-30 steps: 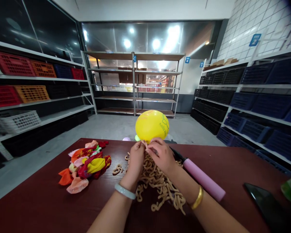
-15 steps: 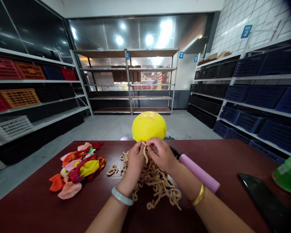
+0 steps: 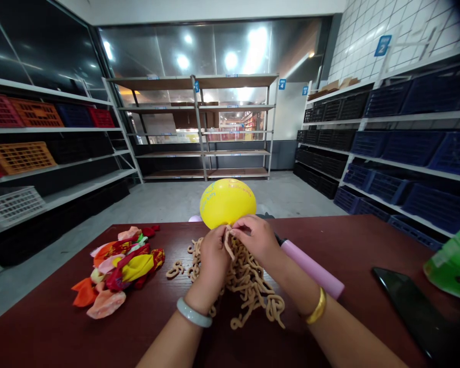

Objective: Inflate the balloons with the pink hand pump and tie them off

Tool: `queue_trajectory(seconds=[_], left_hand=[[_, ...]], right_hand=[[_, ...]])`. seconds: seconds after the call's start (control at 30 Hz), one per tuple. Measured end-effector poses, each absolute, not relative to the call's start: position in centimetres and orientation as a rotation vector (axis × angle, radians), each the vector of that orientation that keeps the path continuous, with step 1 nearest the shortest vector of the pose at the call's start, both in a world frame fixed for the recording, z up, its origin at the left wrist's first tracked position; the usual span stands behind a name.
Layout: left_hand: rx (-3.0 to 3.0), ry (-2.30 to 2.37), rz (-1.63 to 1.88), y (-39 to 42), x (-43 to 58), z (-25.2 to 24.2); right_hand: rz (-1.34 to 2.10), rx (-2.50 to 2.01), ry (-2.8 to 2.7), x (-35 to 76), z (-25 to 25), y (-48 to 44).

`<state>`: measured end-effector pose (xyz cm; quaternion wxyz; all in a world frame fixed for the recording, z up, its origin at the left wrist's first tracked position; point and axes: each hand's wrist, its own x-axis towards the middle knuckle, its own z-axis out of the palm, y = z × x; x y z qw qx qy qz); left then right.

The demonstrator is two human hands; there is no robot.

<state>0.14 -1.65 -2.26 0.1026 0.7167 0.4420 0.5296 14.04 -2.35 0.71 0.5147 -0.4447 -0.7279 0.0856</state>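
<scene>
White plastic, a crate (image 3: 15, 207) stands on a shelf far left of the yellow balloon (image 3: 228, 202), cut off by the picture's edge. Nearer, left of the balloon, limp balloons (image 3: 118, 266) lie heaped on the dark red surface (image 3: 368, 245), overlapping too much to count. A small tan coil (image 3: 175, 269) comes next. Just left of the balloon, a pale purple thing (image 3: 195, 219) is mostly hidden by the surface's far edge. The left hand (image 3: 216, 253), just below the balloon, pinches a tan strand (image 3: 230, 248) that hangs from the balloon's neck; its curled fingers are hidden. More tan strands (image 3: 253, 291) lie tangled below the balloon, partly covered by both hands. The right hand (image 3: 257, 240) has thumb and forefinger pressed together at the balloon's neck; what lies between them is too small to tell. Right of the balloon, a pink tube (image 3: 312, 268) runs back behind the right wrist. Farther right, a black slab (image 3: 406, 301) fades into shadow, and a green package (image 3: 454, 260) is cut off.
</scene>
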Motion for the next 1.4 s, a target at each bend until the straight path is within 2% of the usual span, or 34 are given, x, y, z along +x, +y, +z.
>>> queue_trajectory(seconds=[0.17, 0.4, 0.5, 1.07, 1.4], left_hand=[[2.192, 1.31, 1.525, -1.7, 0.1, -2.2], [1.883, 1.222, 1.545, -1.2, 1.1, -2.9], [1.82, 1.173, 1.573, -1.0, 1.1, -3.3], [1.675, 1.11, 1.613, -1.3, 0.9, -3.2], [1.666, 1.11, 1.634, -1.7, 1.0, -3.1]], right_hand=[[0.168, -1.167, -1.787, 13.8, 0.7, -2.4], [-0.261, -1.267, -1.793, 13.5, -0.4, -2.8], [-0.327, -1.29, -1.842, 13.3, -0.5, -3.2], [0.235, -1.007, -1.705, 14.1, 0.1, -2.1], [0.112, -0.993, -1.817, 13.9, 0.2, -2.8]])
